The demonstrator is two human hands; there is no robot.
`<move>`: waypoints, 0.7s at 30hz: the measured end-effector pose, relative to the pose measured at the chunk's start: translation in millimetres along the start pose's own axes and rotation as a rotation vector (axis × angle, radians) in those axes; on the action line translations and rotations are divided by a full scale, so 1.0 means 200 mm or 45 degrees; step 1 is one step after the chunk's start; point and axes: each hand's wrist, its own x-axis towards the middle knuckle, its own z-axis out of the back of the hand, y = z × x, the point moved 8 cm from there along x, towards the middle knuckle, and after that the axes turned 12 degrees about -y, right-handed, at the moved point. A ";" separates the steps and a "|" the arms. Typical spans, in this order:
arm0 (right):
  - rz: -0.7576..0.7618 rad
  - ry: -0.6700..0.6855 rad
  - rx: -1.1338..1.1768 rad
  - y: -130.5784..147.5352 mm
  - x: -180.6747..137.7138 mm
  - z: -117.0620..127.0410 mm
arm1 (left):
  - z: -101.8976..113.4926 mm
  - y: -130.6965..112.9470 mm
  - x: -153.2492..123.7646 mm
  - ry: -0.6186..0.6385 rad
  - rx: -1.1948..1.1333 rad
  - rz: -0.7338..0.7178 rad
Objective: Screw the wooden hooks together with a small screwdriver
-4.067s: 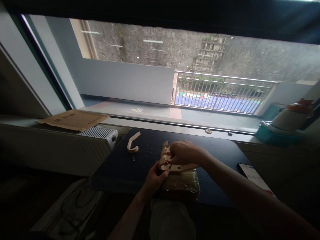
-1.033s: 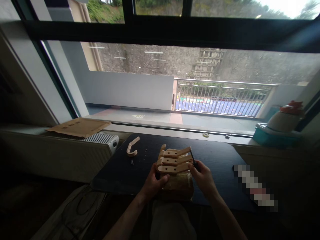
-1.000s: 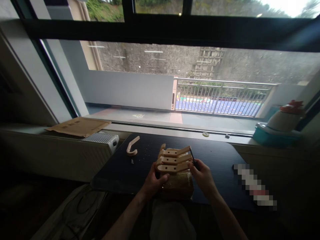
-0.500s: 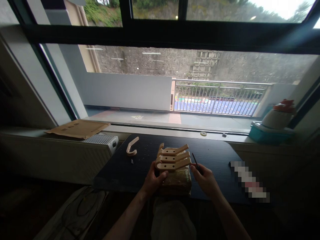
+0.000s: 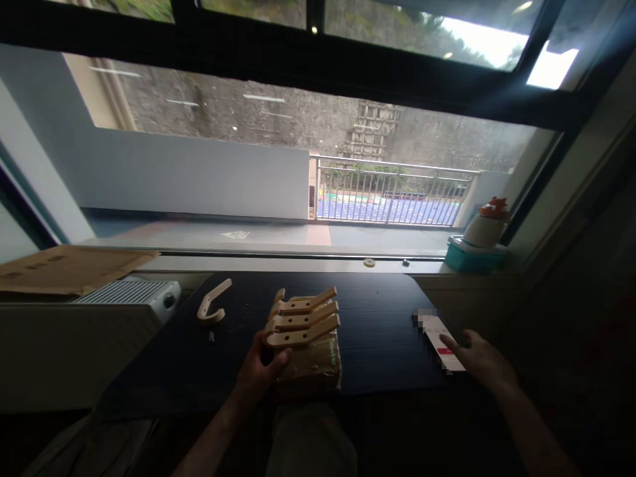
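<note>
Three pale wooden hooks [image 5: 303, 321] lie side by side across a worn block [image 5: 315, 363] at the table's near edge. My left hand [image 5: 263, 368] is closed around the curved end of the nearest hook, thumb against the block's side. My right hand [image 5: 479, 358] is at the table's right edge, fingers apart, its thumb over a lit phone [image 5: 442, 341]. I cannot tell how firmly it touches the screen. A further wooden hook [image 5: 213, 303] lies on the left of the table, beside small metal screws [image 5: 211, 336]. The thin dark tool seen earlier is not visible.
The dark table [image 5: 377, 358] stands before a window. On the sill are a roll of tape [image 5: 369, 262], a small dark object [image 5: 406, 262] and a teal box [image 5: 474, 255] bearing a white bottle [image 5: 484, 228]. A radiator [image 5: 134, 298] with a cardboard piece [image 5: 64, 268] is at left.
My right hand has left the hooks, moved right to the phone, and no longer shows the thin dark tool. The phone screen has lit. The view has swung right; my left hand keeps its hold.
</note>
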 end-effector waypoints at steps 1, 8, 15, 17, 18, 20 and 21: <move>0.006 0.042 -0.051 0.02 0.01 -0.01 | 0.00 0.00 0.00 -0.001 0.014 0.005; 0.123 0.143 -0.306 0.23 0.05 -0.10 | 0.01 0.00 0.01 -0.046 0.111 0.005; 0.085 0.135 -0.325 0.25 0.09 -0.12 | 0.02 0.03 0.04 -0.049 0.122 0.020; 0.110 0.104 -0.333 0.28 0.09 -0.11 | 0.02 0.02 0.04 -0.045 0.076 0.020; 0.130 0.082 -0.329 0.30 0.07 -0.10 | 0.02 0.01 0.04 -0.041 0.057 0.020; 0.190 0.014 -0.300 0.36 0.04 -0.08 | 0.01 0.00 0.03 -0.026 0.044 0.023; 0.231 -0.038 -0.273 0.40 0.01 -0.05 | 0.01 0.00 0.03 -0.019 0.045 0.025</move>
